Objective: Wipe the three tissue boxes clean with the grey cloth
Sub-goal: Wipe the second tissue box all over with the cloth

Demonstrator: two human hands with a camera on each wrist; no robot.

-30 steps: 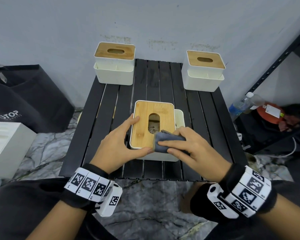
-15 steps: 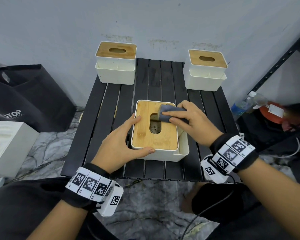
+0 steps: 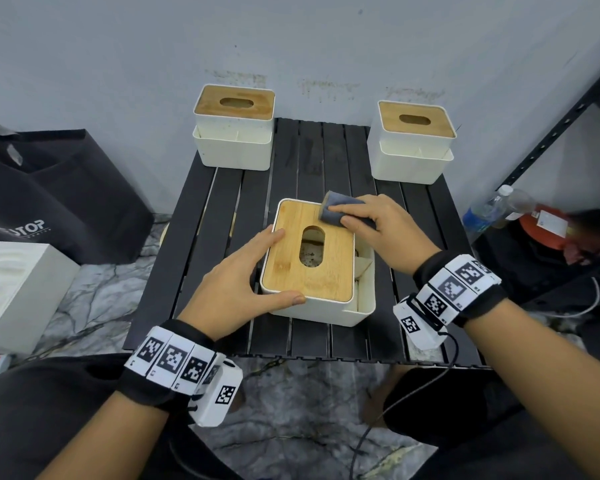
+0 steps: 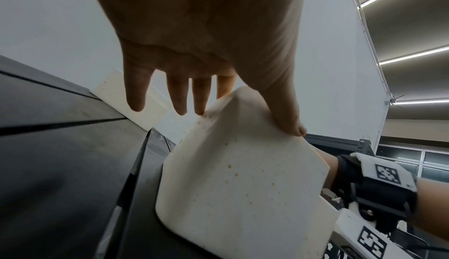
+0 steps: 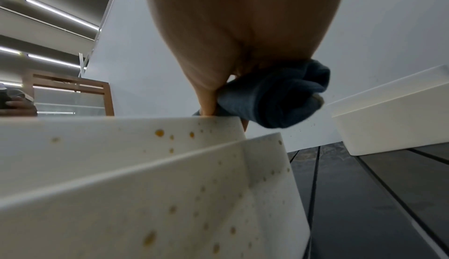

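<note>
Smooth, matt white plastic on the near tissue box point(image 3: 321, 311), speckled with small amber spots; pale bamboo-grained wood for its lid point(image 3: 333, 268), satin finish. Soft, fuzzy grey cloth point(image 3: 340, 211), bunched. Matt black slats on the table point(image 3: 208, 216), faintly scuffed toward the far side

Your head camera is looking steeply down from above at the black slatted table point(image 3: 201, 216), taking in both your forearms. Your left wrist camera is peering from low at the table's level, along your left hand point(image 4: 206, 38), very close to the white plastic tissue box with the bamboo lid point(image 4: 240, 190). Your right wrist camera is looking up from beside that same box point(image 5: 145, 186), under your right hand point(image 5: 243, 23). All three views are sharing this near box point(image 3: 309, 258) and the table.
</note>
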